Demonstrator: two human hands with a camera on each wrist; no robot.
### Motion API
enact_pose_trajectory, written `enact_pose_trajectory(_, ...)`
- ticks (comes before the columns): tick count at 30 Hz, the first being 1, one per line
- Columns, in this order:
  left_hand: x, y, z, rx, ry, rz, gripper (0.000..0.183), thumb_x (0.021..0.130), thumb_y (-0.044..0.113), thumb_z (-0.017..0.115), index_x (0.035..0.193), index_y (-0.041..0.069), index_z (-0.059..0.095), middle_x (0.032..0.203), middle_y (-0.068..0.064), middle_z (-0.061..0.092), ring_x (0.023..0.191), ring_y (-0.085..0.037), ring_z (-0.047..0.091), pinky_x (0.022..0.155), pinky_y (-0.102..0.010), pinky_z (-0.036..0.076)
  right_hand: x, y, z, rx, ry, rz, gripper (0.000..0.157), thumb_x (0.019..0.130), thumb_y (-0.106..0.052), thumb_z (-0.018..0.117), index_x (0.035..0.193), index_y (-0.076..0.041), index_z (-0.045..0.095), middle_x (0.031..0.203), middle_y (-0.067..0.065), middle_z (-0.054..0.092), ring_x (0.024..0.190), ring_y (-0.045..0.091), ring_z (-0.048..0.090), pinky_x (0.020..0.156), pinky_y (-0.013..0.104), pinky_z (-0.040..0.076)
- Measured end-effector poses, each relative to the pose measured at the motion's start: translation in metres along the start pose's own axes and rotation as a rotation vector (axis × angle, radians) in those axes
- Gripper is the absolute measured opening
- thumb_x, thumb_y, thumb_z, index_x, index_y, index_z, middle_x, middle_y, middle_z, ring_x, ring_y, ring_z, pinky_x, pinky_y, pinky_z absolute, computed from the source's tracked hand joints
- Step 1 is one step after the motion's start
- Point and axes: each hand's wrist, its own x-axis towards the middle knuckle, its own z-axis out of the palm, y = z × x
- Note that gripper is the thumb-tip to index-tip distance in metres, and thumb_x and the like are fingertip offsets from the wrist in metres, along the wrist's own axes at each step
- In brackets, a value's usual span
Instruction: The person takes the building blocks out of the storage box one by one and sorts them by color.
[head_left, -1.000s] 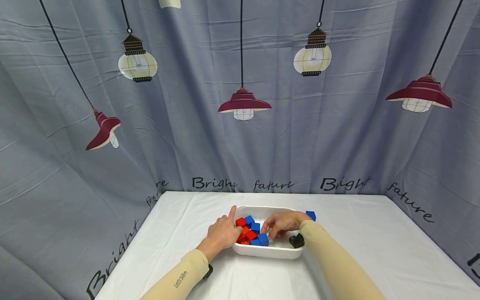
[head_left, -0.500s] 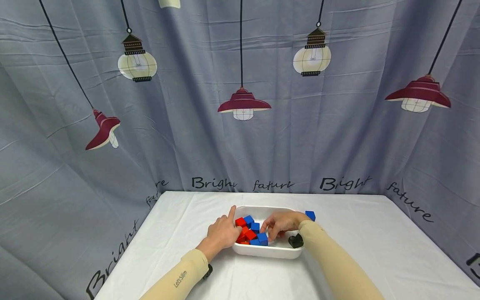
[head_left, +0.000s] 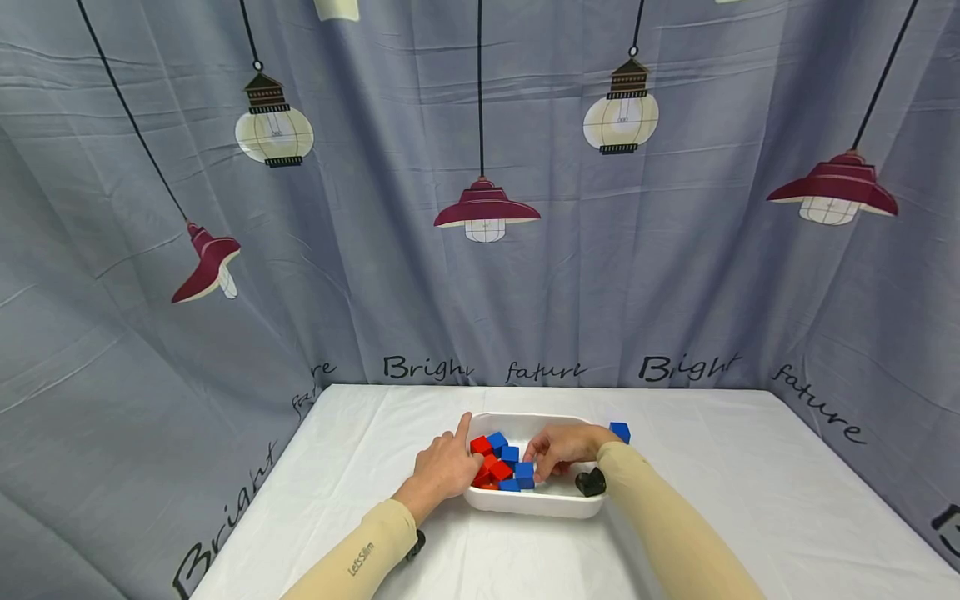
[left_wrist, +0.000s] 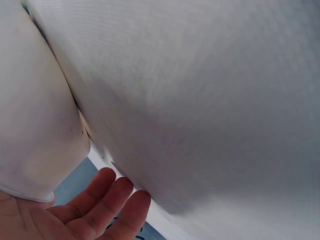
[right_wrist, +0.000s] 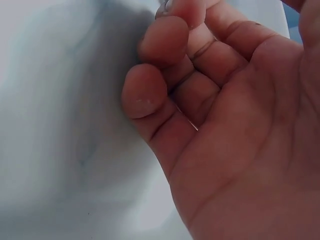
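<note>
A white rectangular tray point(head_left: 551, 504) stands on the table with red and blue cubes heaped in its left part. My left hand point(head_left: 442, 467) grips the tray's left end, index finger along the rim and thumb over the inside. Its other fingers extend loosely outside the wall in the left wrist view. Inside the tray, my right hand point(head_left: 566, 444) pinches a blue cube point(head_left: 524, 476) at the heap's right side with thumb and index finger. In the right wrist view its other fingers point(right_wrist: 145, 92) curl over the white floor, and the cube is hidden.
A red cube point(head_left: 481, 446) and a blue cube point(head_left: 497, 442) lie at the back of the heap. One more blue cube point(head_left: 620, 431) is beyond the right forearm, by the tray's right end. A white cloth covers the table point(head_left: 712, 467); a grey curtain point(head_left: 375, 283) hangs behind.
The blue cube at the right hand has turned a little and shifted slightly up in the head view. The left hand and tray keep their places.
</note>
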Motion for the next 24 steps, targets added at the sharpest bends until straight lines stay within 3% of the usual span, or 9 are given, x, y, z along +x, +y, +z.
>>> enact_pose_trajectory(9, 0.0002, 0.0002, -0.0010, -0.006, -0.011, -0.007, 0.076, 0.091, 0.037, 0.058, 0.158, 0.018, 0.030, 0.126, -0.018, 0.061, 0.108, -0.032, 0.060, 0.091, -0.058, 0.051, 0.0016, -0.0016, -0.0002, -0.003, 0.021, 0.018, 0.033, 0.079, -0.007, 0.080, 0.109, -0.012, 0.068, 0.069, 0.000, 0.057, 0.063, 0.015, 0.047, 0.057, 0.025, 0.037)
enact_pose_trajectory(24, 0.0004, 0.0000, -0.0017, -0.008, -0.019, -0.014, 0.076, 0.091, 0.037, 0.058, 0.158, 0.018, 0.030, 0.127, -0.018, 0.062, 0.110, -0.032, 0.060, 0.091, -0.057, 0.051, -0.0002, -0.0040, -0.0014, -0.033, 0.039, 0.009, 0.032, 0.081, -0.011, 0.078, 0.113, -0.013, 0.073, 0.066, -0.001, 0.056, 0.064, 0.015, 0.048, 0.059, 0.025, 0.036)
